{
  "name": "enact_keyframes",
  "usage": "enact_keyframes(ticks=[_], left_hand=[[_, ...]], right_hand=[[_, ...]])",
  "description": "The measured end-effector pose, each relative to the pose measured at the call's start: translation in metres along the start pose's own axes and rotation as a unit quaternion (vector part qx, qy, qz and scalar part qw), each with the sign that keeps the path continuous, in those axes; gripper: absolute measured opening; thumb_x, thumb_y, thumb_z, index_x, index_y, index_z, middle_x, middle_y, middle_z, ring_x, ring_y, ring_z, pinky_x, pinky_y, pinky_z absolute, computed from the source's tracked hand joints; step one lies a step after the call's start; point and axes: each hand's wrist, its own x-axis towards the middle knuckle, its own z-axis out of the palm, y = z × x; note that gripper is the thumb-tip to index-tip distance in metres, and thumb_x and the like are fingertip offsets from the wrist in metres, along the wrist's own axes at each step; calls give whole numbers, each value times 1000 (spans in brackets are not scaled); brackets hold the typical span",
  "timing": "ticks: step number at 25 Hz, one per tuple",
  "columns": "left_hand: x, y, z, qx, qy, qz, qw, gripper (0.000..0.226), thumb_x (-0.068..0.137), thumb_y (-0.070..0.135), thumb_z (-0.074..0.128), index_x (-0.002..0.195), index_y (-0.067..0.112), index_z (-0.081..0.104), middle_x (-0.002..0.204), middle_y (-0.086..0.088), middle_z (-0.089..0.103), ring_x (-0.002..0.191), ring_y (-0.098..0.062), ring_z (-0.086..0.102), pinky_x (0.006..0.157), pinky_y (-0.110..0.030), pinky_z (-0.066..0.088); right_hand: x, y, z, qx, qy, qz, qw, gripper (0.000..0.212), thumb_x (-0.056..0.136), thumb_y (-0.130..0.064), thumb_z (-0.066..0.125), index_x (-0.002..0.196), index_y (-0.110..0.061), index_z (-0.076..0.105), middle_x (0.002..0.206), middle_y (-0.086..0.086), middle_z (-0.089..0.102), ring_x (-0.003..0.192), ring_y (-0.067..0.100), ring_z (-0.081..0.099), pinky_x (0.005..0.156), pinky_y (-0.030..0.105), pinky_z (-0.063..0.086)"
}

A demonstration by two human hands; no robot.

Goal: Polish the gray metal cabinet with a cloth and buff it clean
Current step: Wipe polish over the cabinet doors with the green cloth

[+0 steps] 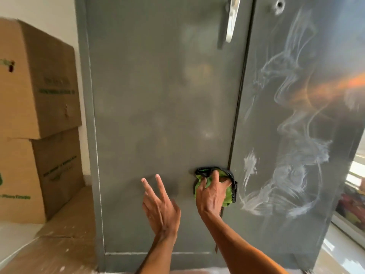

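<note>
Right hand (pixel 211 194) grips the cloth (pixel 228 195) against the cabinet (pixel 158 95); left hand (pixel 160 208), just beside it, fingers straight and spread, holds nothing.

Daylight enters from the right, where the bright opening (pixel 356 175) burns out to white. The right door (pixel 276 125) carries orange and blue glare; the left door (pixel 158 95) is dull, with a soft shadow beside the left hand (pixel 161 210). Everything is slightly blurred (the boxes (pixel 37 91) most), and straight edges bow outward
</note>
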Motion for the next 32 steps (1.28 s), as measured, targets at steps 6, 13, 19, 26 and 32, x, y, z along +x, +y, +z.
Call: enact_keyframes(ticks=[6,13,19,26,32], left_hand=[[53,-3,-24,16,72,91,993,83,79,20,76,154,7,43,164,-29,20,111,-43,52,88,-51,50],[38,-6,9,-8,19,86,996,107,65,20,82,159,10,32,165,-30,16,140,-50,38,99,-57,49],[48,-3,-4,-7,67,101,993,81,79,23,79,153,15,46,160,-31,25,132,-50,40,104,-56,43],[56,-6,-28,87,38,125,988,91,76,38,83,155,25,40,162,-29,21,132,-47,42,106,-52,44],[41,-3,-22,114,58,146,981,80,88,36,74,158,25,37,162,-28,20,137,-45,41,104,-52,46]], right_hand=[[12,-34,3,-42,6,-126,991,23,87,-18,72,107,-18,60,115,13,41,89,41,58,65,42,56],[-19,6,17,-173,-152,-269,935,69,57,-19,95,111,-35,56,117,14,65,87,32,70,47,31,55],[-9,6,1,-206,-151,-265,930,50,69,-18,89,111,-26,64,118,13,65,94,35,65,54,36,58],[-16,21,-14,-213,-151,-283,923,73,59,-19,94,122,-28,60,119,8,62,109,32,49,68,39,60],[-3,-3,-4,-195,-127,-207,950,75,52,-12,97,116,-31,62,120,11,62,111,31,43,61,36,57]])
